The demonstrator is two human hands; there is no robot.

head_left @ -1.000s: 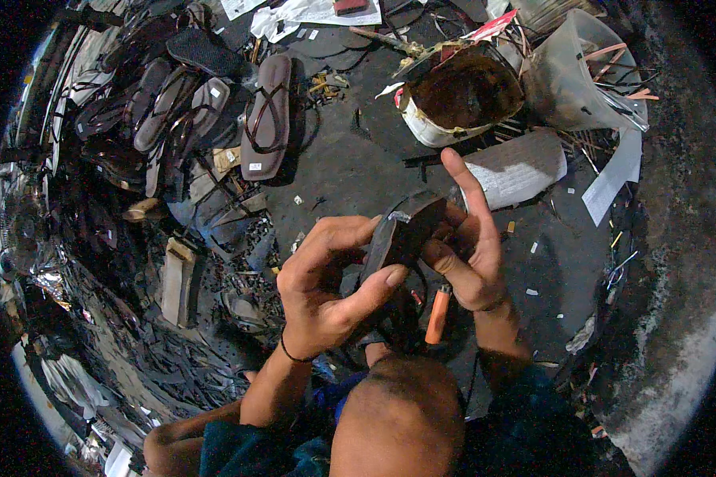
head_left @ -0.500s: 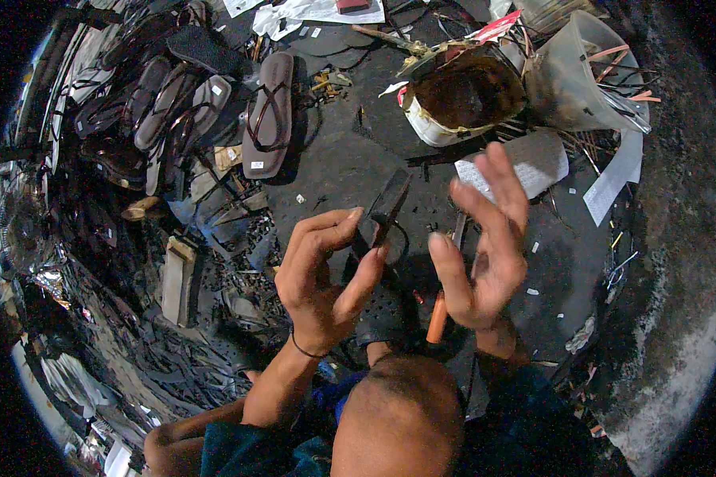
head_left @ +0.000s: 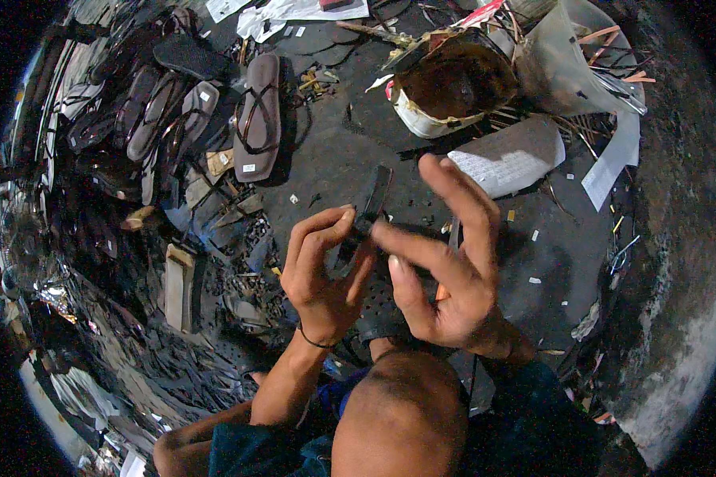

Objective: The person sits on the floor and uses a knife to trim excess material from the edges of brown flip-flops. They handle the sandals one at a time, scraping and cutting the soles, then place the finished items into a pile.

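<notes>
My left hand (head_left: 318, 274) pinches a dark, shiny strap piece (head_left: 380, 189) between thumb and fingers, one end sticking up and away. It looks like a sandal strap. Close on its right, my right hand (head_left: 457, 278) has its fingers spread, with the index fingertip at the strap's lower part; whether it touches is unclear. Below the right hand shows a bit of an orange handle (head_left: 441, 292), mostly covered by the hand. A finished-looking brown thong sandal (head_left: 258, 119) lies flat beyond my left hand.
More sandals (head_left: 167, 115) are heaped at the far left, above piles of dark scraps (head_left: 111, 342). A stained container (head_left: 433, 123) and a tipped translucent bucket (head_left: 561, 67) with strips stand far right. A sole-shaped piece (head_left: 509, 159) and a whitish block (head_left: 180, 286) lie nearby.
My right hand has moved left, bringing its index finger to the strap. The strap in my left hand has turned more upright. The whole view has shifted slightly.
</notes>
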